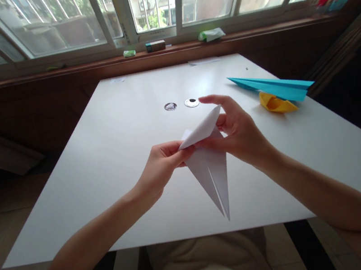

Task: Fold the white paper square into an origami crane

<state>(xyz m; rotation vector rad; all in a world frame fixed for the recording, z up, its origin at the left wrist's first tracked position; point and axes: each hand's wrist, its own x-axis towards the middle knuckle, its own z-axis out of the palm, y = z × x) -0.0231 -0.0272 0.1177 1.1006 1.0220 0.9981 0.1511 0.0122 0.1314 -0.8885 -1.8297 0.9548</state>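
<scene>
A piece of folded white paper (207, 167) is held up above the table, its two long narrow points hanging down toward me with a slit between them. A folded flap slants across its top. My left hand (166, 157) pinches the paper at its left side, thumb on top. On the right, my right hand (239, 128) holds the flap's other side, with the thumb under the flap and the index finger stretched out past it. That fingertip appears beside a round silver disc (192, 102) on the table. Some of the right fingers are hidden behind the paper.
The white table (106, 187) carries a second round disc (170, 107) left of the first. At the right lie a blue paper plane (272, 86) and a yellow paper boat (276, 104). Small packets, including a green one (211, 35), sit on the windowsill.
</scene>
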